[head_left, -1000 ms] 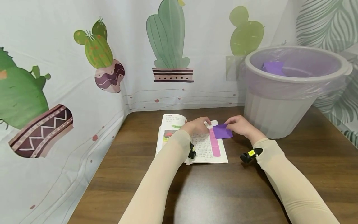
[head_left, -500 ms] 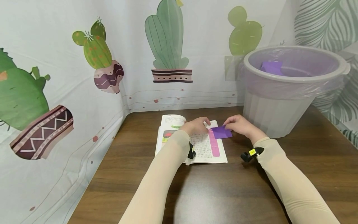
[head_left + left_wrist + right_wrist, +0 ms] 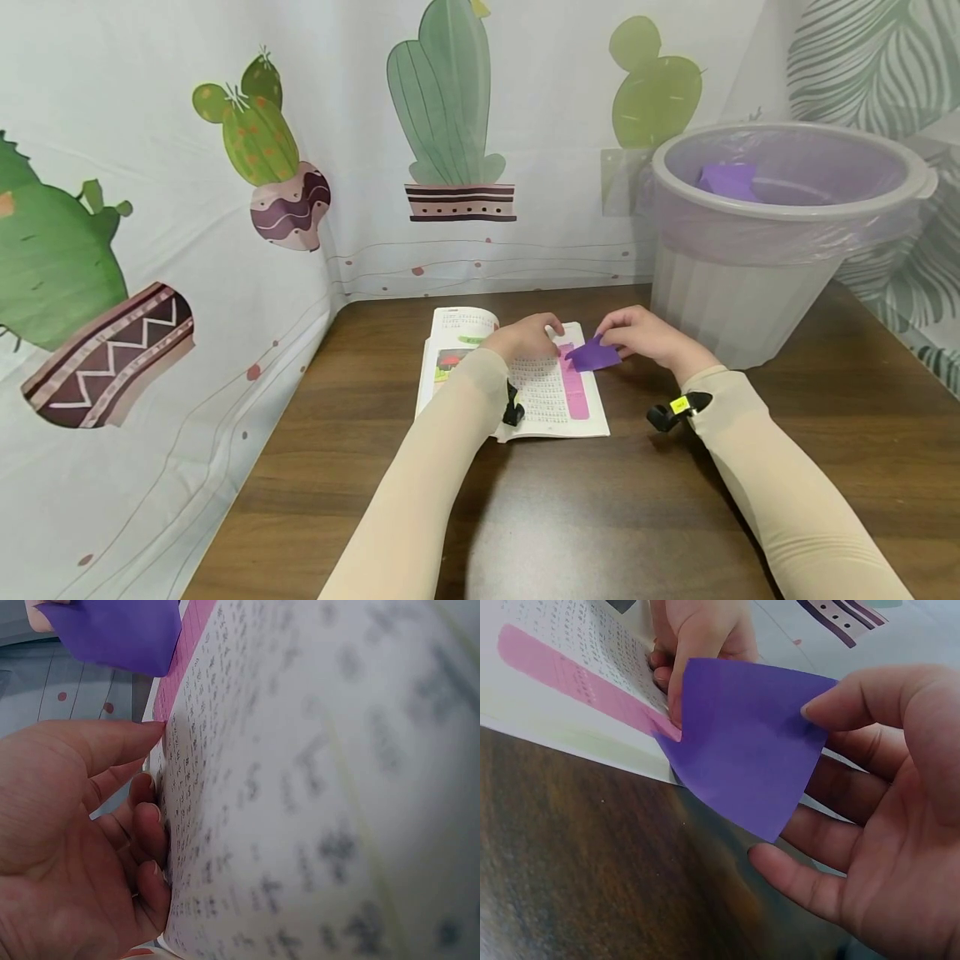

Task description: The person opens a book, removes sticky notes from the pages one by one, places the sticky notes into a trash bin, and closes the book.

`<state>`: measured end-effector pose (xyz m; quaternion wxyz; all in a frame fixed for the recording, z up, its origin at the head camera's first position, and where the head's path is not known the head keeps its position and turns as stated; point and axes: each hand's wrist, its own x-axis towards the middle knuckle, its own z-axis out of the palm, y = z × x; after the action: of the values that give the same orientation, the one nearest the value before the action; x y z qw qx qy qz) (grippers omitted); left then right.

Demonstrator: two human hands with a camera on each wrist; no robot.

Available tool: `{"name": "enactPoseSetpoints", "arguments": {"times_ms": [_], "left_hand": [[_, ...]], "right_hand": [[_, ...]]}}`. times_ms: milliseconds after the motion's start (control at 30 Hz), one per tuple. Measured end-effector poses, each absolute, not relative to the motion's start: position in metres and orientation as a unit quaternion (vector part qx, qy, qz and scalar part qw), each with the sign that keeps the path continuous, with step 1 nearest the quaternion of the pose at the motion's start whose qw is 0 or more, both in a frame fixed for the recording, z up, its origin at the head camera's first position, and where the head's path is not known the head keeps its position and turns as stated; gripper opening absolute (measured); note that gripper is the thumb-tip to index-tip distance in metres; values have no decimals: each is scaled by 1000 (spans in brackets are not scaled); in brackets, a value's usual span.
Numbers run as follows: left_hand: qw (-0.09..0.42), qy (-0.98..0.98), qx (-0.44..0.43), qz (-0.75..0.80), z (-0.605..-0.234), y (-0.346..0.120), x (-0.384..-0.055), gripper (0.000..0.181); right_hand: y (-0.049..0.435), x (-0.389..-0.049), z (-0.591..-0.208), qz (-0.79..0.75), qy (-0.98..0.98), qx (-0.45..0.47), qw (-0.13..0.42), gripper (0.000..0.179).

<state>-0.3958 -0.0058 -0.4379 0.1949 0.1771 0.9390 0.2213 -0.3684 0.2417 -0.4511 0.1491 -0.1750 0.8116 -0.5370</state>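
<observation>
An open book [image 3: 542,400] lies on the table, its right-hand page printed with text and a pink strip. My right hand [image 3: 647,335] pinches a purple sticky note [image 3: 746,742] between thumb and fingers. The note bends over the pink strip, its left edge still meeting the page in the right wrist view. My left hand [image 3: 527,335] rests on the upper part of the page; in the left wrist view its thumb and loosely bent fingertips touch the paper. The left page is partly covered by the left arm.
A grey bin [image 3: 738,292] with a clear purple liner stands at the back right, close to my right hand. Another purple paper piece [image 3: 727,182] shows inside it. Behind the brown table [image 3: 360,467] hangs a white cloth [image 3: 555,125] printed with cacti.
The sticky note, flat a second ago, has bent and partly lifted from the page as my right hand draws its corner up. My left hand stays where it was on the book.
</observation>
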Motion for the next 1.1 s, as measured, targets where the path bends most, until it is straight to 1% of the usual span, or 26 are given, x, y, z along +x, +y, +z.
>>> {"name": "enactPoseSetpoints", "arguments": {"times_ms": [400,733,1100], "left_hand": [[192,940,175,221,-439,-4,-395,43],[186,942,179,217,-438,-4,-395,46],[187,938,190,220,-438,-5,-396,44]], "right_hand": [[239,-364,-444,-562,786,-196,168,25],[237,-363,-436,-550,790,-213,170,20],[231,-357,-426,-561,773,-240,172,18]]}}
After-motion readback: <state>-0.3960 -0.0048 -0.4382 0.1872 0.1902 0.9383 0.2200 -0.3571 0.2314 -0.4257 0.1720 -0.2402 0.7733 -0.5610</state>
